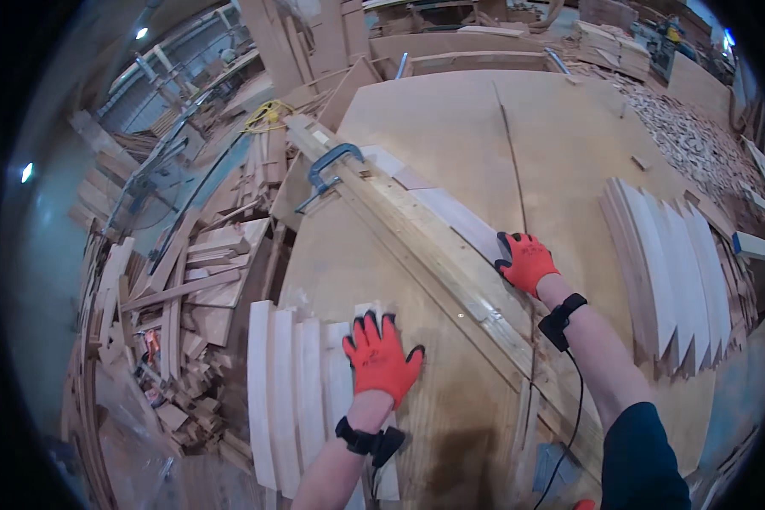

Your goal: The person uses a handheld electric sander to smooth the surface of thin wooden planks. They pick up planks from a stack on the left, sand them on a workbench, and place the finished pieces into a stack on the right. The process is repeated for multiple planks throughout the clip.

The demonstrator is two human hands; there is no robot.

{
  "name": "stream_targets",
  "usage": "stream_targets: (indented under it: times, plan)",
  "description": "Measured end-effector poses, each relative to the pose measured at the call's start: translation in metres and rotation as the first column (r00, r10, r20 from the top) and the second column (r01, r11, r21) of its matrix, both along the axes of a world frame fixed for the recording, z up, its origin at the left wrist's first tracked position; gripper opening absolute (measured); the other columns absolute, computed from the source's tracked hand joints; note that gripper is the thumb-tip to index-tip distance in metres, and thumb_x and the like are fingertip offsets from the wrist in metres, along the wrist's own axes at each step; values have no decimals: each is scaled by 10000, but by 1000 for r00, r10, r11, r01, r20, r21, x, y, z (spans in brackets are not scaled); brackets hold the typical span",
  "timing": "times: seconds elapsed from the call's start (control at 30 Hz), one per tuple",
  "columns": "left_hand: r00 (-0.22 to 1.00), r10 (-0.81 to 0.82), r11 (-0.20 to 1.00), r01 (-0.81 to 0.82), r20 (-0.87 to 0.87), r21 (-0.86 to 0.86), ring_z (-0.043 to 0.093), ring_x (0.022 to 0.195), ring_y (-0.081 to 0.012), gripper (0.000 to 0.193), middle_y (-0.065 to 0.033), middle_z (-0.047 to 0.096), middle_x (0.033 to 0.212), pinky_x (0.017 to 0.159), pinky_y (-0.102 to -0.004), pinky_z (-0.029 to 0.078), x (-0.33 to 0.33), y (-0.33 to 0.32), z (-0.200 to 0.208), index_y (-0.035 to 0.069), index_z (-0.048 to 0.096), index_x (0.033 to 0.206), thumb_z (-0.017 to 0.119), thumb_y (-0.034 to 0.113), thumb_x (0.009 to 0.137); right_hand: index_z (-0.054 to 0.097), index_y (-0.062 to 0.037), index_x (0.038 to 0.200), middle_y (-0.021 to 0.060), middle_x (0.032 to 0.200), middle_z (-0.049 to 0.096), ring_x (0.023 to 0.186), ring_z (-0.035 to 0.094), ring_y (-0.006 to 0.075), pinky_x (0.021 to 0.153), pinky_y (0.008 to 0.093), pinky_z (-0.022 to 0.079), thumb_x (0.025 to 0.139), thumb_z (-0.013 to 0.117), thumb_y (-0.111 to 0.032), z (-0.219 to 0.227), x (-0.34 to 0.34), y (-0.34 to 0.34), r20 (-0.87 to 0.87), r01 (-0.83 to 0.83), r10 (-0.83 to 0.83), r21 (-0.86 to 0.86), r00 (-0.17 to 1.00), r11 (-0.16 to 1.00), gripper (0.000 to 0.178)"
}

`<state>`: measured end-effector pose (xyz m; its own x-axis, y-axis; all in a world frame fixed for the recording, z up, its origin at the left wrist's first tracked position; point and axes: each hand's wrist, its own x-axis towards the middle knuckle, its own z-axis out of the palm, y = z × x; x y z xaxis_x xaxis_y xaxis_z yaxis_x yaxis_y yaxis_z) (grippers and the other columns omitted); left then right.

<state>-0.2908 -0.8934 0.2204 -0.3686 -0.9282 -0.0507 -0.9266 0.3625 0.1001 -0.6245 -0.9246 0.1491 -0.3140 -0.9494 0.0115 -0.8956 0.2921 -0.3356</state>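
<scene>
My left hand [378, 359], in a red glove with dark fingertips, is open with its fingers spread. It is over the rightmost of several pale, slightly curved wooden pieces [310, 382] lying side by side at the table's left edge. My right hand [525, 262], gloved the same way, curls round the near end of a pale wooden board [455, 212]. This board lies along the right side of a long wooden beam [416, 242] that crosses the table diagonally. A blue-grey C-clamp [325, 174] sits on the beam's far end.
The plywood table [433, 110] has a dark seam running across it. On its right stand several pale pieces with pointed ends [671, 272]. Offcuts [191, 340] are heaped left of the table, and small scraps [684, 127] lie beyond its right side. A black cable [574, 425] hangs from my right wristband.
</scene>
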Motion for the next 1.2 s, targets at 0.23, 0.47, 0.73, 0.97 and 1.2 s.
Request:
stream_targets:
  times: [0.23,0.47,0.73,0.97,1.2]
  plan:
    - [968,121,992,-125,221,5,193,1513,-446,938,-266,238,1630,1163,-693,96,51,46,-24,43,342,1551,643,593,853,485,-90,1445,172,1342,576,1282,530,346,1066,442,460,867,717,-397,3,16,-10,-42,-35,36,41,998,999,695]
    - [969,243,961,-246,-40,-130,286,1461,-470,836,-290,330,1576,1205,-549,217,90,62,-29,-9,384,1507,706,418,865,542,-18,1329,167,1209,659,1108,662,336,915,457,560,829,705,-336,27,7,-3,-260,83,9,342,966,936,614]
    - [964,224,952,-248,-142,-178,425,1380,-413,760,-253,451,1492,1169,-473,337,114,55,-35,-36,443,1456,769,177,804,558,-122,1376,180,1201,626,1119,598,347,891,496,523,857,671,-387,49,-10,73,-144,76,-47,203,988,976,593]
    - [967,218,968,-231,-135,-96,473,1334,-398,784,-243,494,1438,1122,-452,399,138,43,-23,-9,470,1434,809,176,751,642,-210,1295,190,1205,584,1103,569,361,853,500,525,814,674,-339,133,-71,205,-249,393,-443,-226,861,891,499]
    - [989,143,984,-146,-43,-101,582,1207,-405,604,-243,570,1335,1028,-468,476,120,37,-3,5,481,1394,670,129,835,576,-207,1393,186,1266,571,1160,561,347,928,460,496,879,676,-473,99,-116,261,-321,544,-493,87,809,835,587]
